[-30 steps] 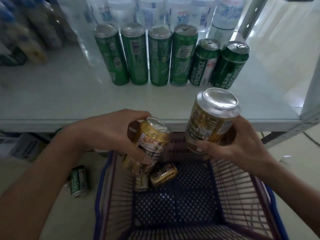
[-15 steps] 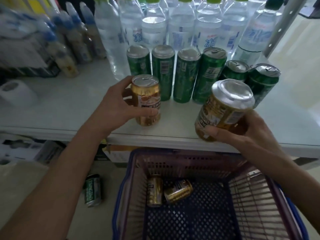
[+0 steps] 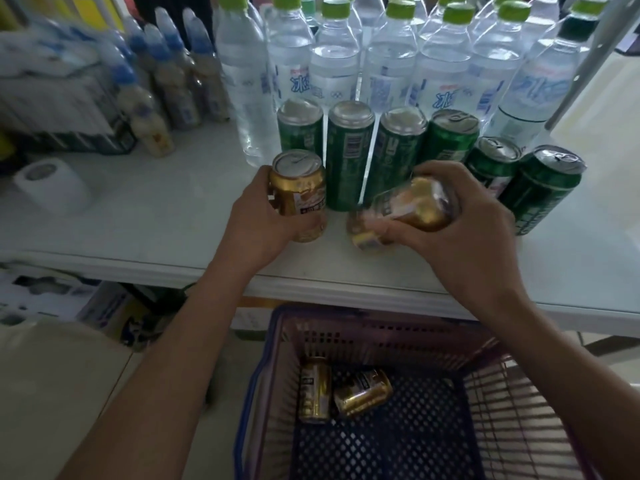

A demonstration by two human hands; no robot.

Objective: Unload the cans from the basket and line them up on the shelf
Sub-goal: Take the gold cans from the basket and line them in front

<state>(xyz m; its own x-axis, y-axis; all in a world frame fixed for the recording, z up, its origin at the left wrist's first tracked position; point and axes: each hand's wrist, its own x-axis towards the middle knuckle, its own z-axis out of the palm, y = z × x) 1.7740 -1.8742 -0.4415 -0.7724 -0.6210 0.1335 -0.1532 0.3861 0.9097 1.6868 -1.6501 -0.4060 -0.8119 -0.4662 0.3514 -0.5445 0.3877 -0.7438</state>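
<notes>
Gold can, left hand (image 3: 258, 221): left can (image 3: 299, 199) gripped upright, touching the green row (image 3: 349, 154).
Right hand (image 3: 460, 230): tilted can (image 3: 412, 206) clasped, axis leaning, just before the green row.

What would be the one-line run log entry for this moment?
left hand: upright gold can on shelf | right hand: tilted gold can | basket: two cans left

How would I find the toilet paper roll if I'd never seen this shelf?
Look along the white shelf to its far left, away from the green cans and water bottles. The toilet paper roll stands alone near the front edge, the only soft white thing there.
</notes>
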